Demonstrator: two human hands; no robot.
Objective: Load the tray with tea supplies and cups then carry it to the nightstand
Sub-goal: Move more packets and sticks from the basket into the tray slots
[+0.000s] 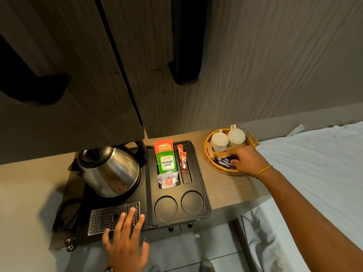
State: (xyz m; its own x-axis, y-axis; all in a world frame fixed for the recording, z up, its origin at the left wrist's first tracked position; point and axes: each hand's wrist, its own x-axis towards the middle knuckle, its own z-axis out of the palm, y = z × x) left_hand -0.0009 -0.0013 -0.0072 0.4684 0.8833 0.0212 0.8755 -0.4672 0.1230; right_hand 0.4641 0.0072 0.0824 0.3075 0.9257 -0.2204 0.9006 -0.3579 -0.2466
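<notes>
Hidden and cut-off parts

The right hand point(247, 161) fingers cover the blue sachets point(224, 162); the orange tea packet point(164, 146) sits half behind the green one point(167, 161).

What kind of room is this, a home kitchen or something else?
Most likely a hotel guest room. A black tray holds an electric kettle and single-serve tea sachets, a wicker basket holds two upturned white cups, and a bed with white sheets stands right alongside.

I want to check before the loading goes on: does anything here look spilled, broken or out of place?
Nothing looks spilled or broken. The two white cups sit upside down in the wicker basket, while both round cup holders on the black tray are empty.
</notes>
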